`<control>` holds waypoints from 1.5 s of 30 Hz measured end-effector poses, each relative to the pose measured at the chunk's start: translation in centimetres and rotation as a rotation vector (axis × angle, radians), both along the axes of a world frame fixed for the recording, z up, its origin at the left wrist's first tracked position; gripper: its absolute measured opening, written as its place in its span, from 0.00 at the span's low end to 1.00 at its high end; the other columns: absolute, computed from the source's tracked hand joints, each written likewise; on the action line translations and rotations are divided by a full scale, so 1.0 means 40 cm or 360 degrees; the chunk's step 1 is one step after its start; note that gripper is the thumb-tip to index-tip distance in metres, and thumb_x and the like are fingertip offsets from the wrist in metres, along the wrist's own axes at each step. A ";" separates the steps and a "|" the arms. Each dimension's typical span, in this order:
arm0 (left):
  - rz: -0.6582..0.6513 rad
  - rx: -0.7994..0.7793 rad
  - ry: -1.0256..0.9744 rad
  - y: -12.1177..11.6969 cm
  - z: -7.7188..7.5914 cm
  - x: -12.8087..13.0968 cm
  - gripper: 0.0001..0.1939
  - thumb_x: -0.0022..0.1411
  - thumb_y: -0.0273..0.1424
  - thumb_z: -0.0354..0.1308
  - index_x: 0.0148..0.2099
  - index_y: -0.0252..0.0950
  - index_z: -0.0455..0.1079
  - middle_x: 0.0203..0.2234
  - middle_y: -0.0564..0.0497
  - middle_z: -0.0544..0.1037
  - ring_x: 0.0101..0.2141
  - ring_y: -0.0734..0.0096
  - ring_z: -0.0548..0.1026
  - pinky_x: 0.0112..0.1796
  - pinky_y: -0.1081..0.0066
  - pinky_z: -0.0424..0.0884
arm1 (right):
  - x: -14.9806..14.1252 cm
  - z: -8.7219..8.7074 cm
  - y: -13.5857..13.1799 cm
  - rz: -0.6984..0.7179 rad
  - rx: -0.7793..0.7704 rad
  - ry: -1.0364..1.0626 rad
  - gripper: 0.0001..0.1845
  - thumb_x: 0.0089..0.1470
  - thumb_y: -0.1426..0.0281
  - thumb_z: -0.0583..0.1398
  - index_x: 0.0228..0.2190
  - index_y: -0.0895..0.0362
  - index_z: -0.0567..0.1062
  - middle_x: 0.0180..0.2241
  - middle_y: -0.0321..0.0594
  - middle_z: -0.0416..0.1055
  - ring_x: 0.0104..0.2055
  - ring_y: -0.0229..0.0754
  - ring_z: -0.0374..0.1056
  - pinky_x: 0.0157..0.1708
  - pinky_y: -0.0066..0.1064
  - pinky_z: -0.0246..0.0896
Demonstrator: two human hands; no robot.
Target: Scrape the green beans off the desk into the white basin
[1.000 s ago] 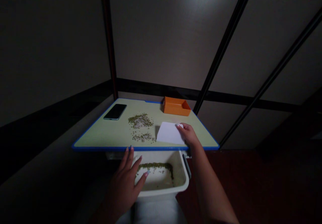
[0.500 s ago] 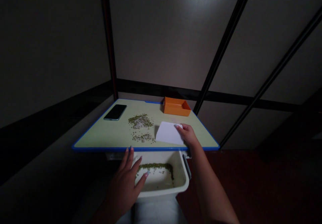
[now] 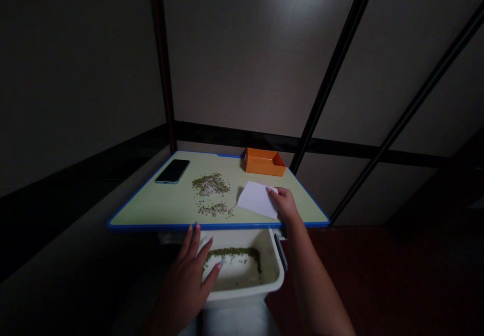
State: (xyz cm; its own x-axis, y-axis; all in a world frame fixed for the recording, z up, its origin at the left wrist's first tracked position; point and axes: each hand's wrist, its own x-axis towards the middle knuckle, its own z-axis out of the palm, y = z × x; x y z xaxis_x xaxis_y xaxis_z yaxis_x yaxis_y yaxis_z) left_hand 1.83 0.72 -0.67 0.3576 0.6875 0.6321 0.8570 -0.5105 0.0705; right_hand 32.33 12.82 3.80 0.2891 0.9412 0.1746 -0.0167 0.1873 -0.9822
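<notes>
My right hand (image 3: 284, 203) grips a white card (image 3: 257, 200) by its right side, thumb on top. The card is tilted just over the tabletop, right of a loose scatter of small grains (image 3: 215, 209). Behind that lies a larger heap of greenish and pale grains (image 3: 210, 185). My left hand (image 3: 192, 270) is spread over the left side of a white plastic bin (image 3: 278, 270), its longest fingertips at the table's blue front edge. Greenish grains (image 3: 234, 252) line the back and right of the bin's floor; my hand hides its left part.
The pale yellow table (image 3: 147, 210) has a raised blue rim. A dark-screened phone (image 3: 173, 171) lies at its left, and an orange open box (image 3: 264, 163) stands at the back right. Panelled walls (image 3: 245, 64) close in behind and to the left.
The white card has turned slightly in my right hand, after a small shift left and then back right. My left hand stays over the bin. The view has tipped very slightly.
</notes>
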 end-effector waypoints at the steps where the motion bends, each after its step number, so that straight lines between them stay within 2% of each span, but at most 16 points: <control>1: 0.0000 0.0001 -0.0005 0.000 -0.001 0.000 0.23 0.61 0.42 0.52 0.53 0.36 0.71 0.63 0.36 0.59 0.63 0.48 0.55 0.52 0.55 0.69 | 0.000 0.000 0.001 -0.0021 0.0005 0.0004 0.22 0.36 0.52 0.67 0.20 0.57 0.69 0.16 0.33 0.66 0.16 0.34 0.58 0.16 0.26 0.48; 5: 0.0002 -0.0010 0.0002 0.000 0.001 0.000 0.23 0.61 0.42 0.52 0.54 0.36 0.71 0.64 0.37 0.58 0.63 0.48 0.55 0.52 0.56 0.69 | -0.004 0.005 0.001 -0.0050 -0.0012 -0.0013 0.24 0.35 0.50 0.67 0.20 0.58 0.70 0.16 0.34 0.67 0.16 0.34 0.58 0.16 0.26 0.49; 15: 0.0003 -0.0069 -0.0026 -0.003 0.002 0.000 0.23 0.62 0.42 0.51 0.54 0.37 0.71 0.65 0.40 0.57 0.64 0.49 0.55 0.52 0.55 0.69 | -0.007 0.010 -0.008 0.0077 -0.0052 -0.0065 0.24 0.38 0.50 0.67 0.20 0.58 0.70 0.15 0.33 0.66 0.16 0.33 0.57 0.15 0.25 0.48; 20: -0.0008 -0.0039 -0.0023 -0.002 0.005 0.001 0.23 0.62 0.43 0.51 0.54 0.36 0.71 0.63 0.37 0.59 0.63 0.48 0.55 0.52 0.54 0.70 | -0.007 0.012 -0.011 0.0058 -0.0072 -0.0038 0.23 0.37 0.50 0.67 0.20 0.57 0.70 0.16 0.34 0.67 0.16 0.35 0.59 0.15 0.26 0.50; 25: -0.0014 -0.0079 -0.0049 -0.002 0.006 0.001 0.23 0.61 0.42 0.52 0.54 0.37 0.71 0.64 0.39 0.57 0.64 0.48 0.54 0.53 0.54 0.69 | -0.008 0.011 -0.008 0.0075 -0.0053 -0.0090 0.24 0.37 0.49 0.66 0.19 0.58 0.70 0.15 0.34 0.67 0.15 0.34 0.58 0.15 0.26 0.49; 32: 0.0005 -0.0056 -0.0028 -0.001 0.004 0.004 0.23 0.61 0.42 0.52 0.54 0.37 0.71 0.64 0.39 0.58 0.64 0.50 0.54 0.53 0.56 0.68 | -0.025 0.031 -0.014 0.0079 -0.0036 -0.0127 0.25 0.36 0.48 0.66 0.19 0.59 0.70 0.15 0.33 0.66 0.15 0.32 0.56 0.15 0.25 0.47; 37: 0.0002 -0.0019 0.0007 -0.001 0.004 0.004 0.23 0.62 0.42 0.51 0.54 0.35 0.71 0.63 0.36 0.59 0.64 0.48 0.54 0.52 0.55 0.69 | -0.022 0.029 -0.012 0.0151 -0.0048 -0.0187 0.25 0.35 0.49 0.67 0.19 0.59 0.70 0.15 0.32 0.65 0.16 0.31 0.55 0.15 0.24 0.46; 42: -0.0014 -0.0065 -0.0030 -0.003 0.005 0.002 0.23 0.61 0.42 0.51 0.54 0.36 0.71 0.64 0.38 0.56 0.64 0.48 0.53 0.54 0.54 0.68 | -0.019 0.026 -0.015 0.0210 -0.0047 -0.0184 0.25 0.36 0.49 0.67 0.19 0.58 0.69 0.14 0.32 0.64 0.15 0.31 0.54 0.14 0.24 0.44; 45: -0.0018 -0.0099 -0.0061 -0.002 0.007 0.002 0.23 0.61 0.42 0.52 0.54 0.37 0.71 0.65 0.39 0.56 0.64 0.48 0.54 0.54 0.54 0.67 | -0.022 0.031 -0.019 0.0171 -0.0066 -0.0147 0.25 0.35 0.49 0.67 0.19 0.58 0.69 0.14 0.32 0.64 0.15 0.31 0.54 0.14 0.25 0.44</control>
